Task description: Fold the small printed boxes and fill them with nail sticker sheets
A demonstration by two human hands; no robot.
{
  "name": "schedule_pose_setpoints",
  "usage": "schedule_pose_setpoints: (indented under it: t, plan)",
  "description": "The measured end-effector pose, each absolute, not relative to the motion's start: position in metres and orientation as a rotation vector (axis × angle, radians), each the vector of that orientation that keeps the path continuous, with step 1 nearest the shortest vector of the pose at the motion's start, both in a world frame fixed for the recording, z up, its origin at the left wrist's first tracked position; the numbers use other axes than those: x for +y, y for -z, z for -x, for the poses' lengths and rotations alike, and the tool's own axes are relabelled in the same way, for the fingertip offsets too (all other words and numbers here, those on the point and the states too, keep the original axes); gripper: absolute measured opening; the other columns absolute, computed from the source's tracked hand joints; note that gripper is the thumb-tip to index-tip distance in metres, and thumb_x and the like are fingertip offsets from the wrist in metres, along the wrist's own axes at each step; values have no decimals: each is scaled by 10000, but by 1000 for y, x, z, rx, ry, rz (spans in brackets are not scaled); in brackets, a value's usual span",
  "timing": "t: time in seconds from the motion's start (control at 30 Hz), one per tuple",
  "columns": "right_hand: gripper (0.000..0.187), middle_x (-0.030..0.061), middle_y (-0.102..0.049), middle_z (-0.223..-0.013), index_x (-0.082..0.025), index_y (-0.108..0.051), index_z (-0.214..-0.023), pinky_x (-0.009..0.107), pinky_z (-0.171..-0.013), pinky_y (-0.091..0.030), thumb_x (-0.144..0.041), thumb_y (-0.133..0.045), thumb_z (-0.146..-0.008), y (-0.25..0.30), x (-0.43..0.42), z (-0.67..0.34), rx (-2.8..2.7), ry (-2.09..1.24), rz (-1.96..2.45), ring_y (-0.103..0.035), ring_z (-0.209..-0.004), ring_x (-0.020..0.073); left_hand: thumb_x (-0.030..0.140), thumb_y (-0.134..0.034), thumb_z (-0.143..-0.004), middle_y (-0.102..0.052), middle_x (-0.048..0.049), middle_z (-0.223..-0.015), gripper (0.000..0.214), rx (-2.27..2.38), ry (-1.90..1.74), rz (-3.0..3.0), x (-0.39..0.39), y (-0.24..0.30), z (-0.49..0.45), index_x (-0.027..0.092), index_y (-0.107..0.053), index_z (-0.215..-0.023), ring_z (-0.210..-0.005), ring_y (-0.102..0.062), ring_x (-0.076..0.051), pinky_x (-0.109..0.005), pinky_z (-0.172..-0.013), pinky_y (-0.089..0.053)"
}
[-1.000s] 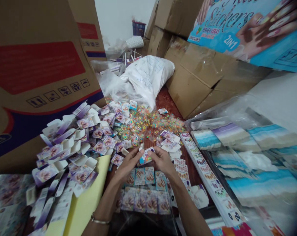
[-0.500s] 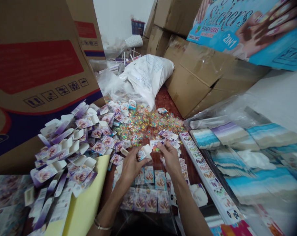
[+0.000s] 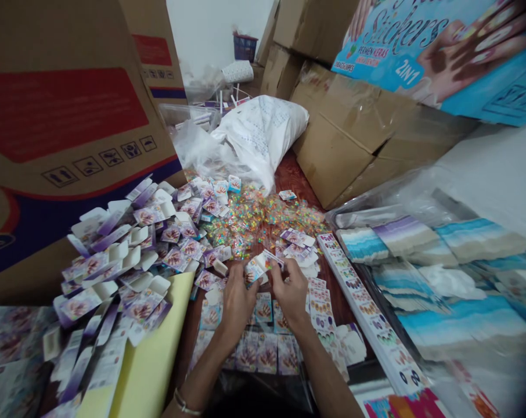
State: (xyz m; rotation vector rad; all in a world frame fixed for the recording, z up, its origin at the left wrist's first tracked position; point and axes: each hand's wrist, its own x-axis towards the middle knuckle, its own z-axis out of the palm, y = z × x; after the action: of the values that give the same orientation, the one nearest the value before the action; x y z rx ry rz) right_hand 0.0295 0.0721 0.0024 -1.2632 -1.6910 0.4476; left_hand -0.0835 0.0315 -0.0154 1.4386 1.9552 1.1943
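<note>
Left hand (image 3: 236,297) gripped an open box (image 3: 254,269), mid-frame; right hand (image 3: 291,290) pinched a card (image 3: 272,257) at its mouth, couldn't tell whether inside. Looked like the filling step to me; next move called for squaring card to box mouth.

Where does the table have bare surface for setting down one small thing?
Bare red-brown table shows between the white sack and the brown carton, and as a narrow strip between the loose sticker sheets and the long sticker stack. Piled small boxes crowd the left; candy packets crowd the middle.
</note>
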Motion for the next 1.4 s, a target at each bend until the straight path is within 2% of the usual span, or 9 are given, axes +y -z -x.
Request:
schedule_pose_setpoints:
  t: [0.13, 0.33, 0.5, 0.63, 0.83, 1.07, 1.17, 1.27, 1.4]
  plan:
    - [179, 27, -593, -740, -164, -586, -847, 246, -653, -401, -298, -468, -845, -3, 73, -34, -1785, -577, 1300, -536, -691, 142, 165, -517, -768, -551, -117, -1050, 372, 1965, -1151, -1611, 30, 20, 88, 148, -457, -1135, -1026, -527, -261, -447, -861, -444]
    - [236, -55, -417, -504, -170, -556, -647, 216, -489, -290, -325, -489, -812, -2, 91, -51, -1918, -882, 1370, -404, -495, 103, 53, -443, -750, -494, -141, -1156, 429, 1893, -1046, -1855, 28, 24, 101, 141, -425, -1170, -1142, -443, -264, -471, -946, -391]
    - [192, -55, -452, -510, -170, -556, -611, 215, -492, -268, -291, -543, -759, -5, 95, -59, -1989, -1035, 1310, -388, -503, 97, 23, -424, -742, -518, -123, -1144, 420, 1798, -933, -1986, 30, 25, 100, 151, -439, -1142, -1099, -470, -239, -448, -930, -413]
    - [187, -49, -494, -522, -174, -551, -582, 214, -516, -302, -296, -589, -719, -3, 98, -57, -1937, -1100, 1264, -434, -528, 104, 25, -441, -745, -552, -127, -1118, 362, 1695, -838, -2070, 34, 19, 100, 132, -481, -1088, -1081, -481, -254, -442, -920, -421]
    - [274, 7, -608, -650, -158, -593, -799, 249, -571, -426, -421, -532, -751, 16, 102, -49, -1610, -1067, 1335, -545, -589, 146, 81, -475, -776, -559, -95, -1123, 354, 1636, -819, -2090, 35, 13, 104, 158, -444, -1120, -1049, -510, -227, -387, -892, -448]
    - [248, -1, -597, -670, -175, -584, -822, 257, -614, -428, -414, -560, -756, 22, 81, -36, -1447, -943, 1426, -537, -629, 146, 162, -483, -809, -571, -117, -1048, 339, 1780, -887, -2001, 29, 24, 90, 148, -416, -1141, -1009, -539, -249, -422, -832, -473]
    - [255, 4, -595, -653, -164, -580, -762, 257, -609, -435, -416, -545, -766, 20, 79, -36, -1442, -1043, 1407, -537, -621, 142, 134, -457, -807, -559, -126, -1063, 353, 1834, -928, -1989, 26, 25, 86, 138, -406, -1157, -1013, -534, -251, -424, -842, -472]
    - [250, -3, -592, -607, -156, -608, -700, 247, -567, -442, -403, -583, -725, 13, 83, -43, -1516, -1251, 1325, -534, -575, 131, 76, -402, -801, -523, -142, -1154, 381, 1862, -975, -2016, 25, 25, 87, 127, -396, -1178, -1145, -451, -262, -451, -942, -413]
    - [203, -26, -568, -543, -169, -643, -733, 212, -454, -407, -362, -591, -697, 4, 86, -47, -1577, -1456, 1246, -486, -466, 102, 60, -395, -789, -512, -129, -1207, 430, 1924, -980, -2113, 27, 26, 92, 134, -383, -1213, -1194, -409, -264, -450, -974, -401]
